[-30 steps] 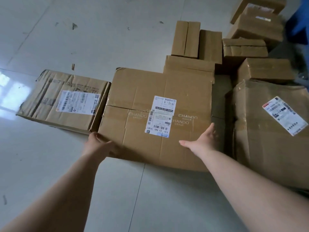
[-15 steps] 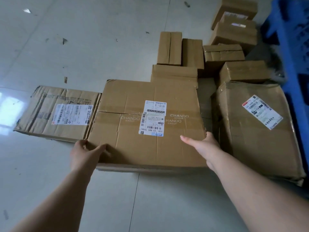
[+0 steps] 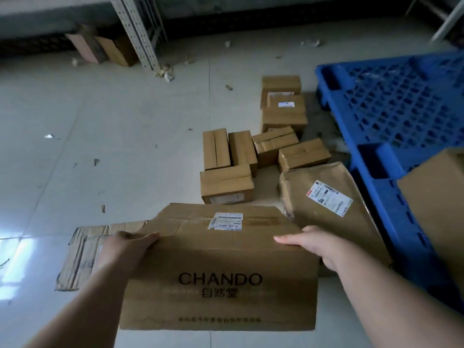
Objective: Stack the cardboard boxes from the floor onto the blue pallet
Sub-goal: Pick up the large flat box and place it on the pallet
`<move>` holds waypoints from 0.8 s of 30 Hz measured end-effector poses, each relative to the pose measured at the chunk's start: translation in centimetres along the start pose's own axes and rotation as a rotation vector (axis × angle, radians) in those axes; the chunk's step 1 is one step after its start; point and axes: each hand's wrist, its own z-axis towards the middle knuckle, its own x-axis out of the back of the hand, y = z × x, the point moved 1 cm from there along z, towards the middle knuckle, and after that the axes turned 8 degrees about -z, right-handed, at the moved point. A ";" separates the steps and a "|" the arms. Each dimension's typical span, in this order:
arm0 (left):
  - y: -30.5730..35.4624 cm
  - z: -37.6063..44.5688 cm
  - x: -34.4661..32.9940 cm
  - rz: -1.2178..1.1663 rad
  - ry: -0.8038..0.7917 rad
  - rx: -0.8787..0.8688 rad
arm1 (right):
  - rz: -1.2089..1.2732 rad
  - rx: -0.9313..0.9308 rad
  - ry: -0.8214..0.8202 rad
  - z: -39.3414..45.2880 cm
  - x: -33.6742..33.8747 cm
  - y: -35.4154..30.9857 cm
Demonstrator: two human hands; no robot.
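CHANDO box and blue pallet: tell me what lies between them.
Head view: a big dented box with a tilted label lies on the floor between the CHANDO box and the blue pallet.

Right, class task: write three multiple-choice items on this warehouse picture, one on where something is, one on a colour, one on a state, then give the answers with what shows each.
1. Where is the pallet relative to the CHANDO box?
A. ahead and to the right
B. directly behind the person
C. to the left

2. What colour is the pallet?
A. red
B. blue
C. grey

3. How is the CHANDO box held?
A. by one hand only
B. not at all, it lies flat untouched
C. by both hands at its upper edge

Answers: 1 A, the pallet fills the upper right of the head view. 2 B, its grid surface is plainly blue. 3 C, the left hand and right hand each grip a top corner.
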 end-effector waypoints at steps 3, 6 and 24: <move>6.2 -1.8 0.9 0.040 -0.036 -0.055 | 0.059 -0.031 -0.002 -3.3 4.0 -0.5; 13.2 -3.8 0.8 0.062 -0.093 -0.110 | 0.202 -0.037 0.040 -5.9 8.8 -1.1; 45.3 -8.8 -20.9 -0.150 -0.093 -0.471 | 0.331 0.110 0.505 -3.4 44.1 -3.6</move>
